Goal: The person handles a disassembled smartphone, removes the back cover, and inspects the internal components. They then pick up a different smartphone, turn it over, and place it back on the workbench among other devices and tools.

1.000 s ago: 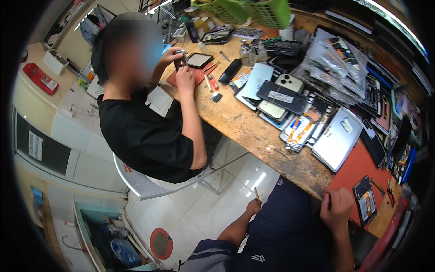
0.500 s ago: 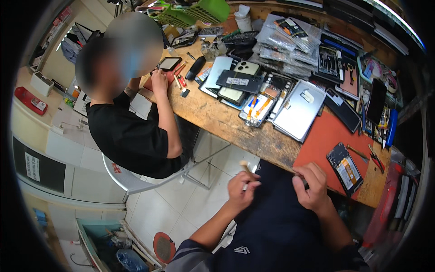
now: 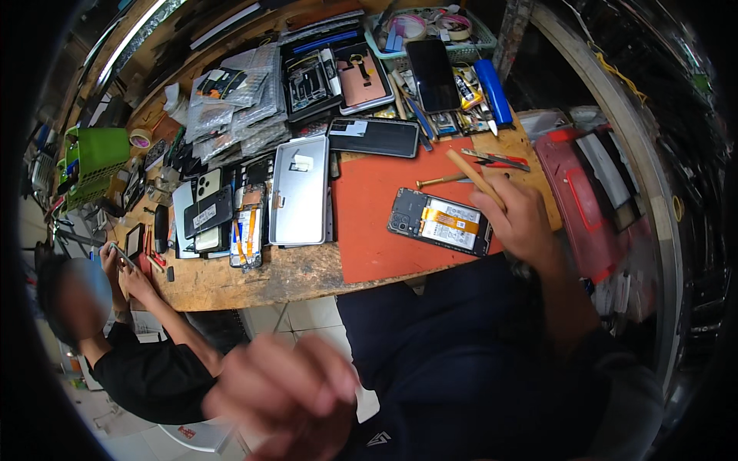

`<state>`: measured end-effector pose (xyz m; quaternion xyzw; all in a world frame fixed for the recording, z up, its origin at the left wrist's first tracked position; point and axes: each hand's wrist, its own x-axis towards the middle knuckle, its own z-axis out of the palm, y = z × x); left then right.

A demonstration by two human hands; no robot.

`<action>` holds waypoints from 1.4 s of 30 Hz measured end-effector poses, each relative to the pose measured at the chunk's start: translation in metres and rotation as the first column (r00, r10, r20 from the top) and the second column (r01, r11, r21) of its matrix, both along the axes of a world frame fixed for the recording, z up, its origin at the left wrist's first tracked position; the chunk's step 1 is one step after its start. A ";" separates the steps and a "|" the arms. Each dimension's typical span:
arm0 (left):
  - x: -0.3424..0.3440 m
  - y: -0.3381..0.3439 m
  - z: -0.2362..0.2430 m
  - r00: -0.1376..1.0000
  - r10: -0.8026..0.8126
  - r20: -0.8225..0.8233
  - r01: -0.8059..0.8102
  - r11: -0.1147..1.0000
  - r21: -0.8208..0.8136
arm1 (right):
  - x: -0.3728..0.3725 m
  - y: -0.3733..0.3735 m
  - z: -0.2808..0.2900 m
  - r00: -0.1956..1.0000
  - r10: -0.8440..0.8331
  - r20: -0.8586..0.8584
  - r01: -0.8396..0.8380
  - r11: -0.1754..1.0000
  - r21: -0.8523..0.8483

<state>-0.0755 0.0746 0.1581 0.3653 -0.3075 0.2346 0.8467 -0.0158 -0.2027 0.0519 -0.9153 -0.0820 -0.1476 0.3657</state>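
Observation:
My right hand [image 3: 523,219] is closed round a slim wooden stick-like tool [image 3: 475,178], held over the right side of the orange-red mat [image 3: 369,223]. Its lower end is hidden in my hand. Just left of that hand lies an opened phone [image 3: 437,221], its battery and an orange flex cable exposed. A thin brass-coloured tool [image 3: 438,181] rests along the phone's far side. My left hand [image 3: 288,388] is raised near the camera, away from the bench, its curled fingers smeared by motion; whether it holds anything does not show.
Left of the mat are a silver tray-like panel [image 3: 300,192] and stacked phones [image 3: 209,211]. Bagged parts [image 3: 238,104] are piled behind. Pliers [image 3: 496,159] lie near the right edge. A co-worker [image 3: 146,369] sits at left holding a small device.
The view has swung right. My right hand has moved over the mat and now holds a wooden tool; earlier a similar one was in my left hand. My left hand has come up closer.

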 end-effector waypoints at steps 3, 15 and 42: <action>-0.036 0.027 0.036 0.933 -0.358 -0.022 0.349 0.920 -0.178 | 0.027 -0.004 -0.013 0.979 -0.060 0.193 0.095 0.980 -0.176; -0.051 0.003 0.067 0.948 -0.163 -0.272 0.176 0.984 0.024 | -0.013 0.019 -0.012 0.977 0.174 0.123 -0.146 0.966 -0.212; -0.046 0.050 -0.141 0.659 0.598 -0.457 -0.278 0.757 0.591 | 0.197 0.025 -0.005 0.879 -0.468 0.088 0.476 0.857 -0.197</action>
